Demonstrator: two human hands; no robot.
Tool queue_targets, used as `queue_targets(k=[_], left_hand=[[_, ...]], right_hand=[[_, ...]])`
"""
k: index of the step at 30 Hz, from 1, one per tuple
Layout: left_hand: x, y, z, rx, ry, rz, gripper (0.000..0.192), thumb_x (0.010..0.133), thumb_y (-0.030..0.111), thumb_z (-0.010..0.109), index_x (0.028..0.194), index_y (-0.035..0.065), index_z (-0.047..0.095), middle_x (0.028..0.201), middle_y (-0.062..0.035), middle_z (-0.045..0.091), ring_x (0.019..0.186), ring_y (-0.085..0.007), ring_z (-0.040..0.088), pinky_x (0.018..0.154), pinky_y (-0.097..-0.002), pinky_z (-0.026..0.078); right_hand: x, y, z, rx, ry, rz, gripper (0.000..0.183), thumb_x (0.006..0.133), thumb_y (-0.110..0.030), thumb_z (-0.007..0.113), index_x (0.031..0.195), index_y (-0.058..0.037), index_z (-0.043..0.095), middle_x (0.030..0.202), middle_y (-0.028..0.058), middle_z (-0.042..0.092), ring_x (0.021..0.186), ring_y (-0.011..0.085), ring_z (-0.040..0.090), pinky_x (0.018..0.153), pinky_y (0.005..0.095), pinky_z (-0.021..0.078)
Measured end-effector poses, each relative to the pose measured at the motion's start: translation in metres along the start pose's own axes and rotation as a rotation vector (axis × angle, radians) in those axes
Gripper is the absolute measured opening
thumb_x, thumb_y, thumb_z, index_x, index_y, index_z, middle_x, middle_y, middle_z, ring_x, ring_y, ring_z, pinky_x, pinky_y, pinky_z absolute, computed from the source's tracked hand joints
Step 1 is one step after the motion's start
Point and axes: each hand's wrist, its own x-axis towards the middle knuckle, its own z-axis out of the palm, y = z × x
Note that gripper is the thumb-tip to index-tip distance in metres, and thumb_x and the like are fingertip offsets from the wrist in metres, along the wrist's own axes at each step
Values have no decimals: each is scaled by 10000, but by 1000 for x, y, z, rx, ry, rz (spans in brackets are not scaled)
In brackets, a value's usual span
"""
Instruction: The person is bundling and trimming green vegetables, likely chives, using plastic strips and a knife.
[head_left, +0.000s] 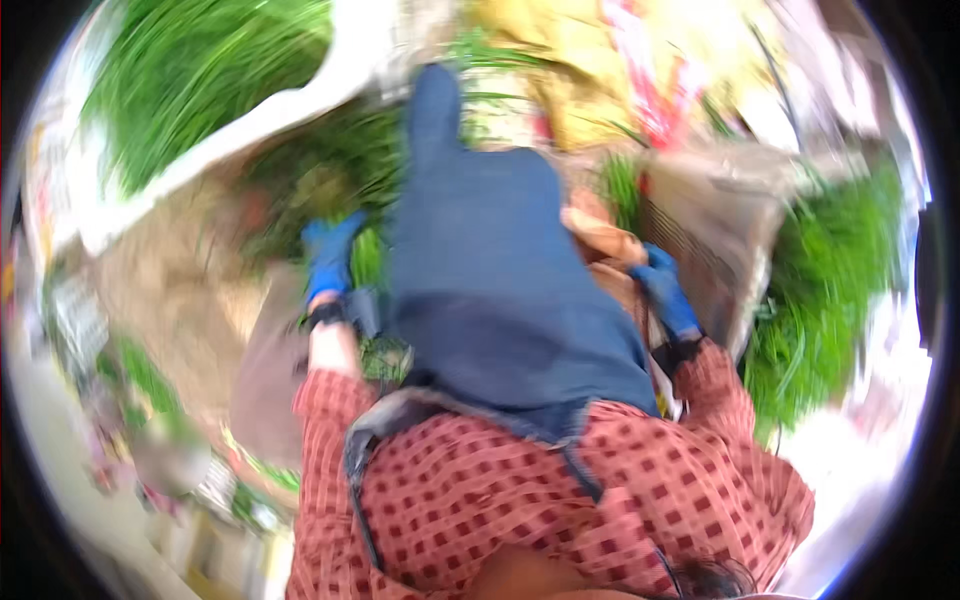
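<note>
My left hand, in a blue glove, is over a pile of dark green leafy stalks to the left of my apron. A yellowish-brown clump lies just beyond its fingers, and blur hides whether they hold anything. On the other side, my right hand, also gloved in blue, touches the end of a peach-coloured, folded-looking thing whose kind I cannot tell. A blue apron covers my lap between the hands. Green stalks stand just beyond the peach-coloured thing.
Long green grass-like leaves lie on white sheeting at the upper left. Brown sacking spreads below it. A brown woven sack and more long greens are on the right. Yellow sheeting and a red-and-white plastic bag lie ahead.
</note>
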Motion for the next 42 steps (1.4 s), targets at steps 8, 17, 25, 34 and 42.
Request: queue_targets(k=[8,17,25,34,42], left_hand=[[13,-18,-47,113,78,88,470,609,269,755,982,11,632,877,-174,652,798,-277,627,730,-371,505],[-11,-32,-77,-34,167,128,573,554,300,760,1036,33,600,966,-232,639,915,-371,627,801,-439,501],[-6,-47,-83,-2,145,-166,591,596,307,740,1119,80,583,1048,-208,638,985,-359,618,848,-437,488],[44,-85,-56,-145,164,-351,576,630,255,764,1141,78,565,1066,-200,640,1009,-349,617,872,-424,485],[67,-117,-48,-300,238,-438,617,635,278,755,1182,90,542,1051,-190,652,991,-347,628,862,-435,488]], right_hand=[[56,-21,24,-106,-49,-38,235,855,-120,589,1050,3,636,977,40,631,853,128,572,738,264,475],[55,-102,98,-277,-263,-218,253,903,-175,553,1060,4,637,969,54,634,847,134,578,731,262,476],[0,-276,208,-370,-251,-716,299,955,-168,512,1167,21,605,1027,76,652,909,155,600,807,288,481],[-36,-387,430,-722,-1119,-606,307,941,-184,548,1174,14,577,985,58,620,854,133,598,788,266,490],[161,-248,589,-1195,-945,-1213,369,842,-89,502,1202,-71,580,1035,188,644,951,309,631,876,381,484]])
